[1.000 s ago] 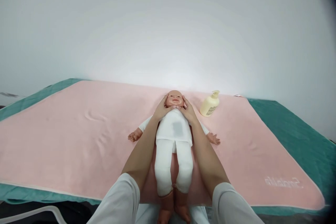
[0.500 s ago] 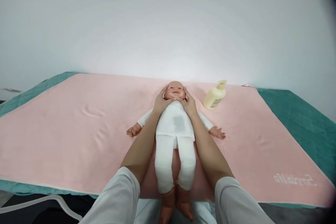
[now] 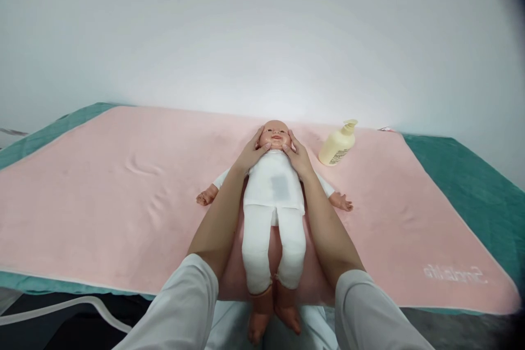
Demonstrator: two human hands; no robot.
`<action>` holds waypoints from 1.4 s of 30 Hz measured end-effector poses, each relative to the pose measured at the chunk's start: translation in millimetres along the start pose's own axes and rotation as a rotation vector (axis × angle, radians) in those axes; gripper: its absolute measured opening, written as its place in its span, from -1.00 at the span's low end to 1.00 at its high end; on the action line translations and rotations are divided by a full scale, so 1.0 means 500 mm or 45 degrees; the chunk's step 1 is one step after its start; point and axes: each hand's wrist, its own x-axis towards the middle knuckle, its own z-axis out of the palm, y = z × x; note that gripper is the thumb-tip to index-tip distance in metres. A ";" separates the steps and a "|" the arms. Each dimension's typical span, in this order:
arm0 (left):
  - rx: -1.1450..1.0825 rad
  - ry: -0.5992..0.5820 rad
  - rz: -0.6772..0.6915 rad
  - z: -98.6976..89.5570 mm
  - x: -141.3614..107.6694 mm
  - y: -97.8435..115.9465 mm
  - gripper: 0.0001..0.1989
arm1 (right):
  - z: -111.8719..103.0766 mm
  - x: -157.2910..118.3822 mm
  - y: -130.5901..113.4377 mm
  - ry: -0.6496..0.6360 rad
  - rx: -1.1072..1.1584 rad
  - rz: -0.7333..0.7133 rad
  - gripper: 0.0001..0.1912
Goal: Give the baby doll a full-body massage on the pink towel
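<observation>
A baby doll (image 3: 274,175) in a white top and white leggings lies on its back on a pink mat (image 3: 123,202), its feet hanging past the near edge. My left hand (image 3: 251,152) cups one side of the doll's head, thumb along the jaw. On the other side, my right hand (image 3: 299,157) holds the head the same way, its thumb near the cheek. Both palms rest by the neck and shoulders, and the fingertips reach beside the ears. The doll's arms spread outward, partly hidden behind my forearms.
A pale yellow pump bottle (image 3: 337,145) stands on the mat to the right of the doll. Teal cloth (image 3: 463,186) shows beneath the mat's edges. A white wall (image 3: 262,38) rises behind. At lower left is a pale curved tube (image 3: 94,302).
My thumbs have slid apart from the doll's chin, outward and up along the jaw. The hands still hold the head. The whole view has shifted slightly.
</observation>
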 end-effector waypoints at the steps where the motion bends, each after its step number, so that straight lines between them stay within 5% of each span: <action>1: 0.011 -0.015 -0.005 -0.003 0.001 -0.002 -0.08 | -0.001 0.000 -0.001 -0.009 0.001 0.006 -0.06; 13: 0.015 -0.146 -0.018 -0.017 0.010 -0.013 -0.08 | -0.012 0.005 0.009 -0.121 0.143 0.043 -0.14; 19: -0.054 -0.227 -0.012 -0.013 0.003 -0.010 0.10 | -0.007 0.004 0.002 -0.093 -0.024 0.033 -0.01; 27: 0.018 -0.019 -0.003 0.015 -0.001 0.003 0.12 | 0.009 0.002 0.013 -0.031 -0.219 -0.027 0.21; 32: 0.027 0.069 0.014 0.021 0.000 0.004 0.09 | 0.013 0.003 0.014 0.010 -0.282 -0.061 0.17; 42: 0.055 0.055 0.051 0.009 0.010 -0.012 0.00 | 0.010 0.004 0.014 0.005 -0.231 -0.057 0.16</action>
